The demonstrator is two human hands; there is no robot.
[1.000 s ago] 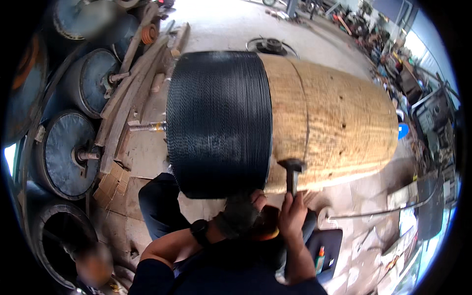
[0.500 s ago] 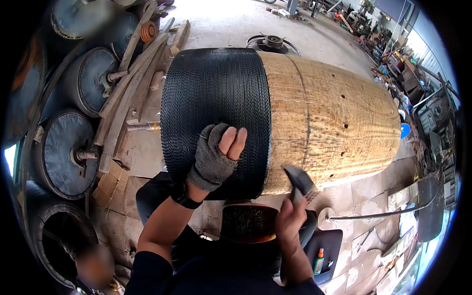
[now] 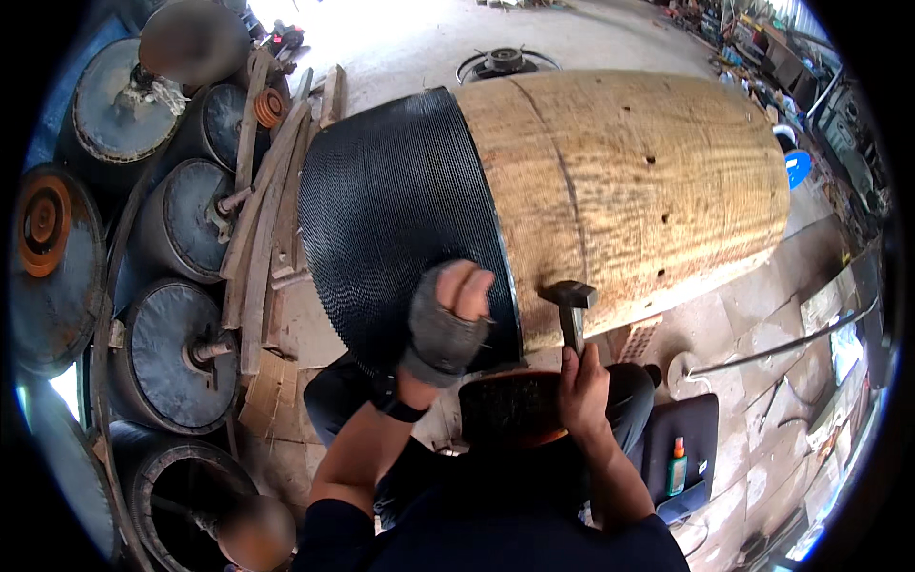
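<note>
A big wooden cylinder [image 3: 610, 181] lies crosswise in front of me. Its left end is covered by a band of black, finely ridged toothed strips [image 3: 391, 191]. My left hand [image 3: 448, 319], in a dark grey glove with bare fingertips, rests closed against the lower right of this band; whatever its fingers may pinch is hidden. In my right hand [image 3: 583, 386] is a hammer [image 3: 572, 297], gripped by the handle. The hammer's head is over the bare wood, just right of the band's edge. A dark container [image 3: 505, 410] sits between my knees, below the cylinder.
Several dark metal rollers [image 3: 176, 353] are stacked at the left. Long wooden planks [image 3: 272, 219] lean beside them. At the lower right, a green bottle with an orange cap [image 3: 677, 469] lies on a dark seat [image 3: 696, 429]. Clutter lines the right wall.
The view has shifted and tilted. My right hand has swung the hammer from a slanted, blurred position to a more upright one. My left hand stays on the black band, its wrist turned slightly.
</note>
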